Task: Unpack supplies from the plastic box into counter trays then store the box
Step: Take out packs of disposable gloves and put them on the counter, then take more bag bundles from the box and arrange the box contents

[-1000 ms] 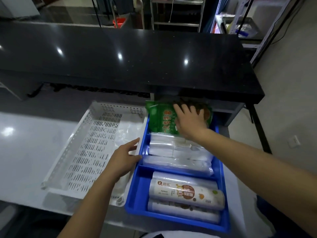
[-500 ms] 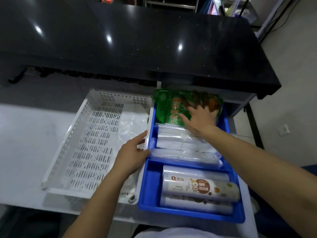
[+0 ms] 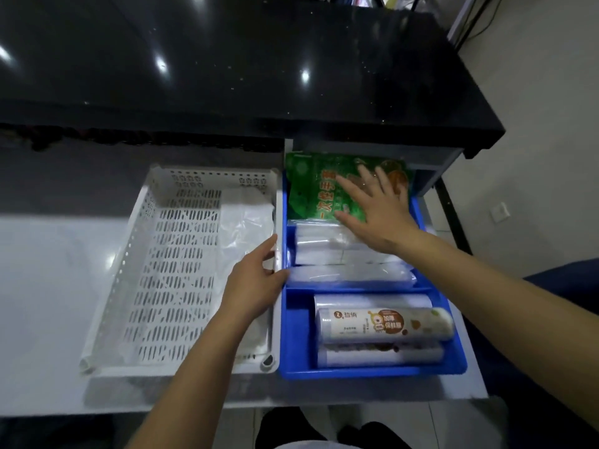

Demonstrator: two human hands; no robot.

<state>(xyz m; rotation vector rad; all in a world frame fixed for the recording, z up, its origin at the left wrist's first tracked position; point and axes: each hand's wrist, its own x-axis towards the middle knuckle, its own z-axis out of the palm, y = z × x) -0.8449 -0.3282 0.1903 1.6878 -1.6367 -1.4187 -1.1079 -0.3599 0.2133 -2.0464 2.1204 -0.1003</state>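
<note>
A blue tray (image 3: 293, 335) sits on the white counter beside a white perforated tray (image 3: 175, 270). At the blue tray's far end lies a green packet (image 3: 311, 189), with clear plastic packs (image 3: 330, 251) below it and rolls of cling film (image 3: 382, 325) in the near compartment. My right hand (image 3: 379, 209) lies flat and spread over the green packet's near right part, fingers apart. My left hand (image 3: 256, 280) rests on the rims where the two trays meet, thumb on the blue tray's edge. A clear plastic bag (image 3: 246, 218) lies in the white tray.
A black glossy countertop (image 3: 246, 69) runs across the back, overhanging the trays' far ends. The white counter (image 3: 48, 286) stretches left. Tiled floor and a black table leg (image 3: 453, 218) show at right. No plastic box is in view.
The view has tilted down and closer. My right hand has slid back toward me over the green packet, its fingers now spread. My left hand stays at the tray rims.
</note>
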